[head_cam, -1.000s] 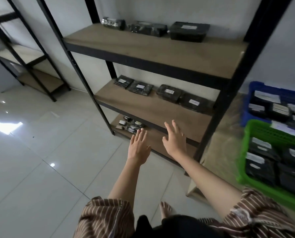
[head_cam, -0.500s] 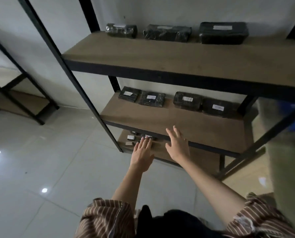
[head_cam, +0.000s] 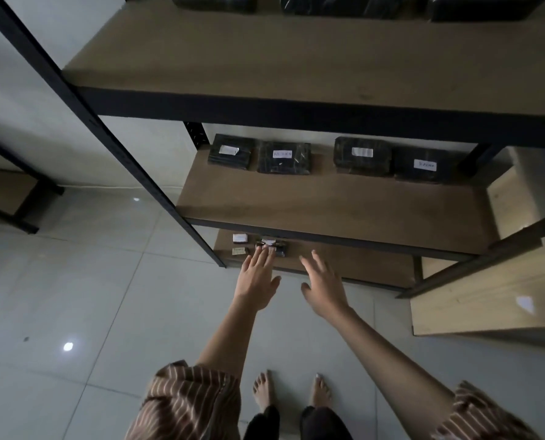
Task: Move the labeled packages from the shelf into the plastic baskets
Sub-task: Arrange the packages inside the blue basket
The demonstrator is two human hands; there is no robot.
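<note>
At the bottom of the view we see two bare feet (head_cam: 291, 390) on the tiled floor (head_cam: 74, 296). Above them the left hand (head_cam: 255, 281) and the right hand (head_cam: 323, 285) reach forward with straight, spread fingers, and both hold nothing. The left fingertips overlap a small dark package (head_cam: 272, 246) on the lowest board; we cannot tell if they touch it. This package is mostly hidden under the middle shelf (head_cam: 328, 201). On that shelf, near the wall, four labeled packages (head_cam: 283, 157) lie flat in a row, their long axes going left to right, labels up. The writing is too small to read. Top packages (head_cam: 325, 4) are cut off.
</note>
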